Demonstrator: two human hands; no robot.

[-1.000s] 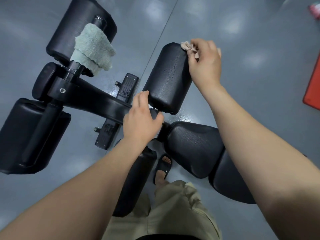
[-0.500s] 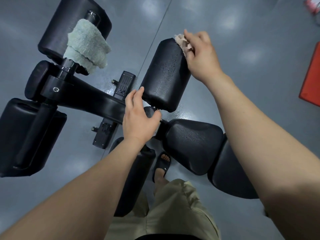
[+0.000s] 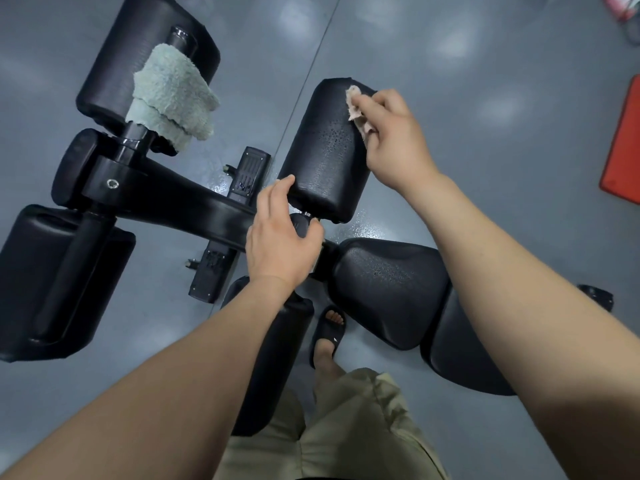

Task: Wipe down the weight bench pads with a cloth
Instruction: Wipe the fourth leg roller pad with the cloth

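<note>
Black pads (image 3: 325, 150) (image 3: 149, 53) (image 3: 72, 168) (image 3: 52, 278) (image 3: 391, 296) (image 3: 460, 358) (image 3: 270, 358): seven; cloths (image 3: 358, 110) (image 3: 173, 95): two; hands (image 3: 280, 244) (image 3: 394, 140): two; sandal (image 3: 327, 336): one; red mat (image 3: 623, 143): one

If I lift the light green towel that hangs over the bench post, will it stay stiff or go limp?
Probably limp: the green towel folds and sags over the post. Likely light, since its pile looks fluffy. It may cling a little; rough terry lies against the black pad.
</note>
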